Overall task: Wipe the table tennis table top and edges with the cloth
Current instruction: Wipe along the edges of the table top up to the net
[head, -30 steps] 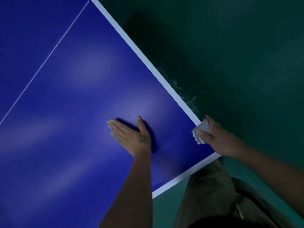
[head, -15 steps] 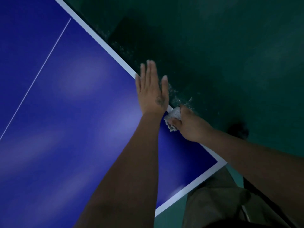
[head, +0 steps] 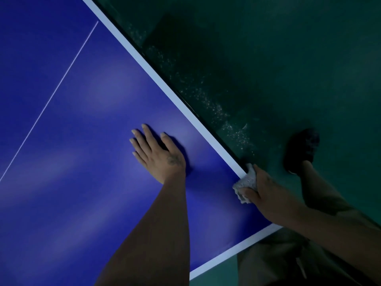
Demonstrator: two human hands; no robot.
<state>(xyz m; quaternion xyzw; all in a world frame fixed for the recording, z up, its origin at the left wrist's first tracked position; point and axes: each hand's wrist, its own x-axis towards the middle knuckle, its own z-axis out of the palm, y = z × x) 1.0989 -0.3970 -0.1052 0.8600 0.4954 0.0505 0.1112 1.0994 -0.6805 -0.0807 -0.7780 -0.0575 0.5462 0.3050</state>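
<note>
A grey cloth [head: 245, 185] is held against the white side edge [head: 162, 85] of the table [head: 78, 112], at its near end, gripped by the right hand [head: 268, 193], which is curled round it. The edge is seen running up and left from the cloth, judged the line to be wiped. The left hand [head: 159, 154] is laid flat on the table, empty.

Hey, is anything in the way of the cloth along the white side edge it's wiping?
Nothing visible. The right hand grips the cloth on the white edge near the corner, and the edge beyond it runs bare. The left hand lies flat on the table, inward of that edge.
</note>
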